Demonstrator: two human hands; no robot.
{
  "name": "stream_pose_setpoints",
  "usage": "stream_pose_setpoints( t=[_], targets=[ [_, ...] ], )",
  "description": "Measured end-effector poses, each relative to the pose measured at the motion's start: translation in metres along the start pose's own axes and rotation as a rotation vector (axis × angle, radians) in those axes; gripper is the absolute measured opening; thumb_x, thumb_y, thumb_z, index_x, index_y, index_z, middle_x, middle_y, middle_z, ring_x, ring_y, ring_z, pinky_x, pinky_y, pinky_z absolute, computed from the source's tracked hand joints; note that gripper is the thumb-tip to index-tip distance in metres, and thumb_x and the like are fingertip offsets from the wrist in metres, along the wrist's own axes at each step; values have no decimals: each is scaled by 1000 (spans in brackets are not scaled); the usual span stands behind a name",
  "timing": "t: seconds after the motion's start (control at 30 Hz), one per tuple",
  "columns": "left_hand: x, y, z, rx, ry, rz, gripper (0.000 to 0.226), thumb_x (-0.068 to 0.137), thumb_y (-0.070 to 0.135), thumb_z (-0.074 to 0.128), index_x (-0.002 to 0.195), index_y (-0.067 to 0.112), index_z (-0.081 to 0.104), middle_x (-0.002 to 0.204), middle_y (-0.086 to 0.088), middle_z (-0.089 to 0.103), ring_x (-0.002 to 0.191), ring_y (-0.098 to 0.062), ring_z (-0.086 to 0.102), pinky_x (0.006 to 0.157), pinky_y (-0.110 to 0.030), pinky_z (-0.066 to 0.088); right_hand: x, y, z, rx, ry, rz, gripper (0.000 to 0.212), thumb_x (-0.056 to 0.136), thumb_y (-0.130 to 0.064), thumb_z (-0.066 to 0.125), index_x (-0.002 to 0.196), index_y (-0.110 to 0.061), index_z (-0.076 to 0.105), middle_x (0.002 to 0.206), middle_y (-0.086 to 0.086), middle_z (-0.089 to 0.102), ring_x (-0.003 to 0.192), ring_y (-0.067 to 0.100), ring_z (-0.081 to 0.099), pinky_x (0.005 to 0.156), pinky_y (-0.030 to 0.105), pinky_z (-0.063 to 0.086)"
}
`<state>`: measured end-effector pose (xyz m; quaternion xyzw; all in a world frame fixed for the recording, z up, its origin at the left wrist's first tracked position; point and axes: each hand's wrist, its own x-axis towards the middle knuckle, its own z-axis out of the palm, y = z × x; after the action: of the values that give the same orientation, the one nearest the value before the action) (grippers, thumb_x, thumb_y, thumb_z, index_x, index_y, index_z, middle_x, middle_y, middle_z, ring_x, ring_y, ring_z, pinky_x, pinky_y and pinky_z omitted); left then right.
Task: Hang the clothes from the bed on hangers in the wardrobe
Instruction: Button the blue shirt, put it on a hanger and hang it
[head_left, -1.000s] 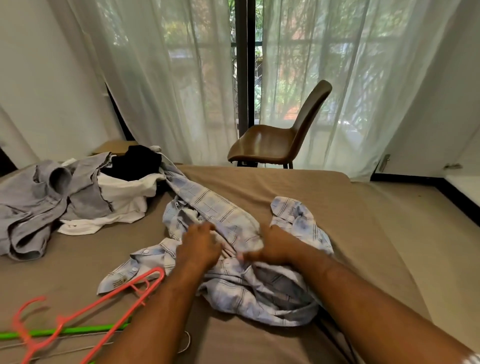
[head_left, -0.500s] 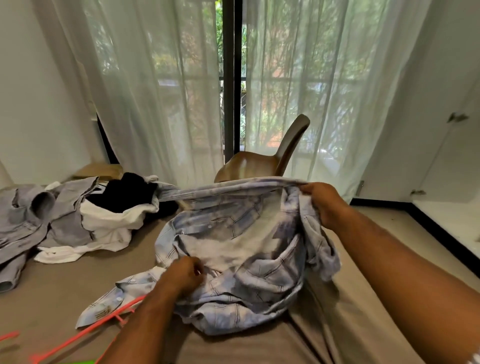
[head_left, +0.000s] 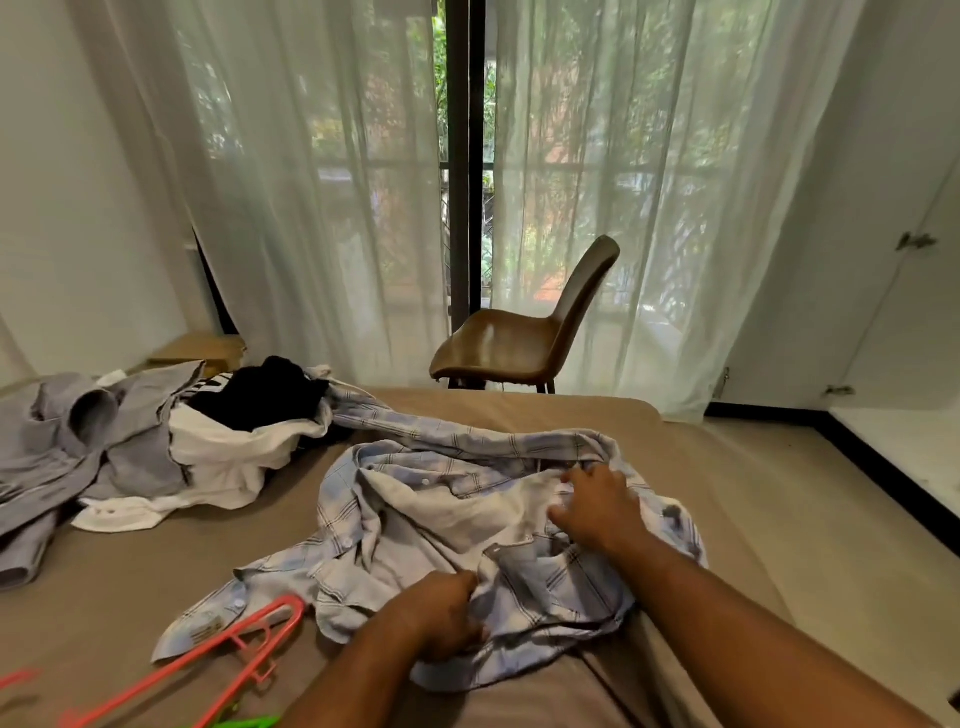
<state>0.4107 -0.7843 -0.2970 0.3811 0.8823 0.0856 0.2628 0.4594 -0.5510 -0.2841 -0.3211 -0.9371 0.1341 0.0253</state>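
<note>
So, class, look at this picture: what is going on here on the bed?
A person is working on a plaid shirt lying crumpled on the bed. The left hand grips a fold at its near edge; the right hand rests on it farther back, fingers spread. A pink hanger lies by its sleeve, not yet in it. More clothes sit in a pile at the left.

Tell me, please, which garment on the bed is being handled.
The blue checked shirt, gripped by the left hand, touched by the right hand; the other clothes lie untouched.
</note>
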Motion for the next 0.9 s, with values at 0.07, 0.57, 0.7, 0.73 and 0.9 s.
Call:
stream_pose_setpoints(
  t=[0.07,0.57,0.7,0.73,0.9],
  targets=[
    [-4,-4,0,-34,17,34,53,95,39,62,141,19,47,138,-10,59,124,-28,55,96,-30,44,-2,4,10,-126,-31,5,80,82,-58,62,150,-24,36,153,11,35,139,34,34,110,47,35],
    [-16,-5,-25,-526,130,65,71,79,83,38,71,16,58,69,-5,60,65,-16,59,67,-31,51,18,-14,-115,760,373,138,36,105,-41,45,97,-18,71,108,15,71,94,28,61,84,37,46],
    [-22,11,-39,-849,336,-23,72,88,70,38,74,6,69,63,-9,70,57,-23,67,55,-32,55,7,-33,-210,1660,150,14,32,100,-39,60,105,-10,72,103,16,76,87,29,74,83,44,61],
    [-25,13,-43,-854,469,-29,72,91,66,38,70,6,71,61,-10,70,56,-23,68,57,-35,57,1,-39,-231,1693,53,-68,33,100,-39,60,106,-9,72,101,15,77,88,29,74,85,44,61],
    [-41,7,-106,-626,1349,75,26,97,54,52,92,30,61,83,2,67,79,-24,66,70,-40,52,-57,-56,-335,1472,-152,-514,33,100,-36,52,99,-7,67,88,10,75,80,21,72,77,32,62]
  ],
)
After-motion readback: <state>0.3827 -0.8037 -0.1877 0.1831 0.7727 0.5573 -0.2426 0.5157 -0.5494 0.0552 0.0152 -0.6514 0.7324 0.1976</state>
